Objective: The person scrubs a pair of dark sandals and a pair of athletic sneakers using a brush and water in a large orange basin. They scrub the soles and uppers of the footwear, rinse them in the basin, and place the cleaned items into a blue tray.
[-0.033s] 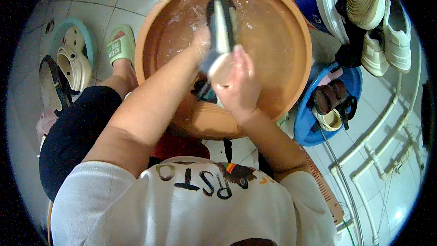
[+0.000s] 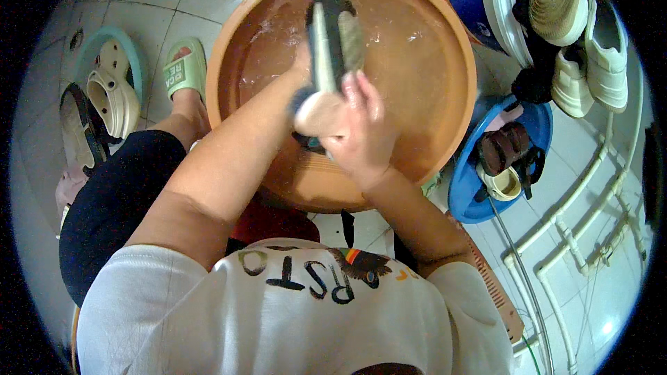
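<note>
Over the water in a large orange-brown basin (image 2: 464,97), I hold a dark sandal (image 2: 322,45) with a white sole edge and a tan footbed, turned on its side. My left hand (image 2: 303,59) grips it from the left; most of its fingers are hidden behind it. My right hand (image 2: 365,128) is closed on a pale scrub brush (image 2: 319,114) with dark bluish bristles, blurred by motion and pressed at the sandal's near end. Below the brush, a dark item with a bit of teal (image 2: 309,143) lies by the basin's near side, partly covered.
To the right, a blue basin (image 2: 462,198) holds brown sandals (image 2: 504,146) and a cream clog (image 2: 505,184). White sneakers (image 2: 604,55) stand behind it, near a white-and-blue bucket (image 2: 497,7). Beige clogs (image 2: 111,97) sit at the left, beside my foot in a green slide (image 2: 186,69).
My right hand and the brush have shifted slightly left and down along the sandal. The sandal has tilted a little left, showing more of its tan footbed.
</note>
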### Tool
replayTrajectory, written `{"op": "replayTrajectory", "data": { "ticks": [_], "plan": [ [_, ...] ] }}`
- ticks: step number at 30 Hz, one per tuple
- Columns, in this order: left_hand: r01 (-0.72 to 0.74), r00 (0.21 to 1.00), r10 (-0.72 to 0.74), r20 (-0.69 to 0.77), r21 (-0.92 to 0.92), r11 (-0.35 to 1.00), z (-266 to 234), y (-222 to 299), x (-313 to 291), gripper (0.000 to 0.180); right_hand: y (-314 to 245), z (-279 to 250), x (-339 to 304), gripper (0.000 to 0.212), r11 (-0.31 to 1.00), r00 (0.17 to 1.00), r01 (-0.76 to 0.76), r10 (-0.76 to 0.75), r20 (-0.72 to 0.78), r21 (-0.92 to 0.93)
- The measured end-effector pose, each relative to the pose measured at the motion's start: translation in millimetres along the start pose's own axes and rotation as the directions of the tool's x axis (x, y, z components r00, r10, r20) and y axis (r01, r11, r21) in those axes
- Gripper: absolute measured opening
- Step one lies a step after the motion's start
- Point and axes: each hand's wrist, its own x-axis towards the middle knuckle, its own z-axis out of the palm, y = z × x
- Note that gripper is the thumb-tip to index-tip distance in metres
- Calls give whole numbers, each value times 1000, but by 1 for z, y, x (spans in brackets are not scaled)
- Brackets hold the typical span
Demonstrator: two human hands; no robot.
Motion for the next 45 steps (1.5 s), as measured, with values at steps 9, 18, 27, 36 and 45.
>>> {"op": "replayTrajectory", "data": {
  "ticks": [9,18,27,36,45],
  "plan": [
    [-89,959,58,-277,-100,991,-16,-20,15,28,43,12,0,95,987,976,155,-146,163,-45],
    [120,693,721,23,982,-147,-44,3,-18,51,84,9,39,79,870,852,-491,490,184,-47],
    [362,861,402,-312,931,-53,-54,-8,-21,38,99,17,60,92,732,707,-681,662,249,-10],
    [-5,943,237,-233,704,711,-58,-55,-27,27,79,-11,-4,51,358,700,-699,517,492,619],
    [107,994,-107,-15,323,940,89,-22,-142,75,-12,-115,-36,53,658,928,-356,332,168,664]
  ]
}}
